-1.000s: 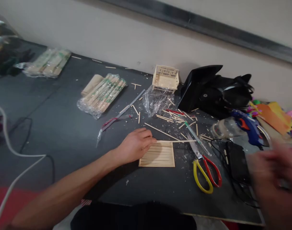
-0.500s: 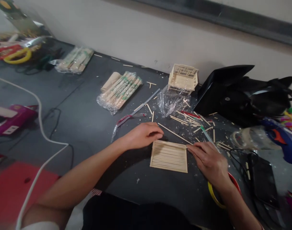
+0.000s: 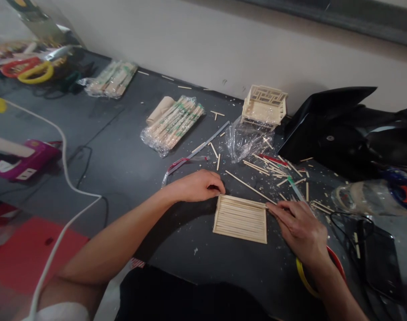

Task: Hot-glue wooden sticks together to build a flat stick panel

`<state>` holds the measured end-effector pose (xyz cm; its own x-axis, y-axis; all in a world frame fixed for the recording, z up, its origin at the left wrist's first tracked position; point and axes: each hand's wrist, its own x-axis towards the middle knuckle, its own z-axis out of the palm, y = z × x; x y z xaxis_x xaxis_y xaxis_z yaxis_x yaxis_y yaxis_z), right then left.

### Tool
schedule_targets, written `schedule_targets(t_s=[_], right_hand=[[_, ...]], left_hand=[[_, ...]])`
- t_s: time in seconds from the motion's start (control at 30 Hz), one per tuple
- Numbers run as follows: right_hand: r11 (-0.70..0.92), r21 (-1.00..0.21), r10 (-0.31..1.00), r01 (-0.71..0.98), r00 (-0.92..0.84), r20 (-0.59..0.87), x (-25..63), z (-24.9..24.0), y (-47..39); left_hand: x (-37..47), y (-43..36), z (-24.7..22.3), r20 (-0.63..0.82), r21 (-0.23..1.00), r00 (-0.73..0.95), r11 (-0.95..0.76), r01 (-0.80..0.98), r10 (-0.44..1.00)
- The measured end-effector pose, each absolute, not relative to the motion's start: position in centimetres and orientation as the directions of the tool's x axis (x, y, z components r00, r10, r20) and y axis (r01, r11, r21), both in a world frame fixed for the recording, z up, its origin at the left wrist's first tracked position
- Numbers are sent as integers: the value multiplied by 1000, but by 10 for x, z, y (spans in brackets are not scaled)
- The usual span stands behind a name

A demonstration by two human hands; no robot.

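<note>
A small rectangular panel of thin wooden sticks (image 3: 240, 219), with a raised edge along its far side, lies on the dark table in front of me. My left hand (image 3: 205, 185) is curled, thumb and fingertips pinching its far left corner. At the far right corner, my right hand (image 3: 298, 227) has its fingers pressed together on the edge. One long thin stick (image 3: 248, 185) lies just beyond the panel, its near end reaching my right fingers. Under my right wrist is a yellow and red ring-shaped thing (image 3: 302, 277), partly hidden.
Loose short sticks (image 3: 270, 167) and crumbs lie beyond my right hand. A small wooden stick model (image 3: 264, 107) stands by the wall near a black bag (image 3: 310, 120). Wrapped stick bundles (image 3: 176, 127), a white cable (image 3: 64, 156), a phone (image 3: 382, 263) and a plastic bottle (image 3: 353, 198) surround the work.
My left hand has lowered slightly onto the panel's far left corner, where a small gap showed before. The right hand stays at its corner. The whole view has shifted a little.
</note>
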<state>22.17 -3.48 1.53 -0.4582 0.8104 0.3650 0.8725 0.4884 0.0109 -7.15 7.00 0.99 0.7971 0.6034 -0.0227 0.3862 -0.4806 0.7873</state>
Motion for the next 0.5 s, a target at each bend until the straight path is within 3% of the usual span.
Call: schedule_targets(t_s=[0.5], right_hand=[[510,161,769,845,-531,356,221,18,-36]], left_hand=[[-68,70,10,-82,782,796,-456,425,600]])
